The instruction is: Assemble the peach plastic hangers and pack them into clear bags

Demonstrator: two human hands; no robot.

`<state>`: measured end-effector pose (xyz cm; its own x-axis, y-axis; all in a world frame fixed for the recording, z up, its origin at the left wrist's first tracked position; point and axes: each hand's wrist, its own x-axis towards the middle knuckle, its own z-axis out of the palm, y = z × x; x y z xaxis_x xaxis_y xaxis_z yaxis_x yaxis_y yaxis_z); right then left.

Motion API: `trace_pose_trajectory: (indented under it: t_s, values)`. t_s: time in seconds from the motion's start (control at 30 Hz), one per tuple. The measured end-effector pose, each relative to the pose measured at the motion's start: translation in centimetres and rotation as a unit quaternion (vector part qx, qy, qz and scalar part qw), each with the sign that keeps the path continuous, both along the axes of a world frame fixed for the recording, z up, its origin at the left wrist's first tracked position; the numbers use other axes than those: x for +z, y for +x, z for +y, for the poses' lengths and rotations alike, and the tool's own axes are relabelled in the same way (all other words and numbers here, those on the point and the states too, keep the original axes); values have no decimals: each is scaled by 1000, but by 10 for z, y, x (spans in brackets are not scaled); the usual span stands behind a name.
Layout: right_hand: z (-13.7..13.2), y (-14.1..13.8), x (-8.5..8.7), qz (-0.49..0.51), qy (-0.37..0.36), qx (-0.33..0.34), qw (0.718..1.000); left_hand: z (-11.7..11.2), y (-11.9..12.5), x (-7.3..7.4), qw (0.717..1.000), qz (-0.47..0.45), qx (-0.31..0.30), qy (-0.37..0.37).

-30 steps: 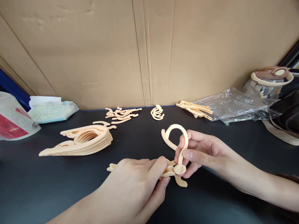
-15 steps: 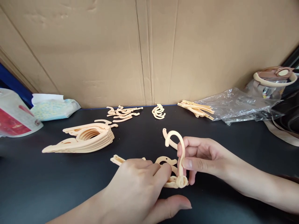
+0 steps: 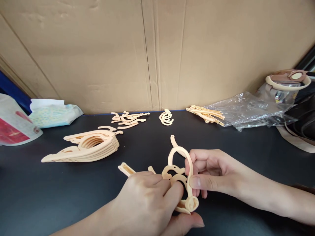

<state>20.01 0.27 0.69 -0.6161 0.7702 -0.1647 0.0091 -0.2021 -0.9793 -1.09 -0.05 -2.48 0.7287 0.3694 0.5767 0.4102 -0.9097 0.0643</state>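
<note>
Both my hands work on one peach plastic hanger near the front of the black table. My left hand is closed on the hanger body, whose arm sticks out to the left past my knuckles. My right hand pinches the curved hook piece between thumb and fingers. The hook's round lower end sits at the middle of the hanger body, between my two hands.
A stack of finished hangers lies at the left. Loose small curved parts, a few hooks and a bundle of straight bars lie along the cardboard wall. A clear plastic bag and a bottle stand right; packets left.
The hanger body and hook have come slightly nearer to me. My right hand has lowered the hook, and my left hand has shifted its hold with the thumb now under the body.
</note>
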Motion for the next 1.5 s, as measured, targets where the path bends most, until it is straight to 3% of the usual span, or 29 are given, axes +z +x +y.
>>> trace_pose_trajectory:
  t_s: [0.2,0.47,0.63,0.8,0.9,1.03,1.1,1.17,1.3,1.4,1.5]
  values:
    - [-1,1,7,-78,115,-2,990,-5,0,13,998,66,12,20]
    - [-8,1,4,-183,299,-34,936,0,2,0,995,47,82,24]
    - [-7,2,2,-170,297,-66,937,-1,3,10,993,73,85,-24]
    - [7,13,6,-157,299,-124,933,2,-5,21,985,4,124,-116]
    - [18,22,6,-210,373,-169,888,8,-14,24,964,-49,172,-197]
    - [26,30,-2,-365,513,-136,765,16,-21,27,925,-135,174,-310]
    - [27,31,-8,-412,549,-99,721,19,-21,29,908,-182,154,-345]
    - [29,31,-13,-434,546,-73,713,21,-21,30,881,-213,145,-396]
    - [36,33,-13,-435,490,-111,747,23,-21,32,817,-250,160,-494]
    - [40,35,-9,-431,480,-133,753,25,-22,34,792,-271,158,-524]
    - [38,35,-6,-419,511,-84,746,25,-22,36,767,-280,160,-555]
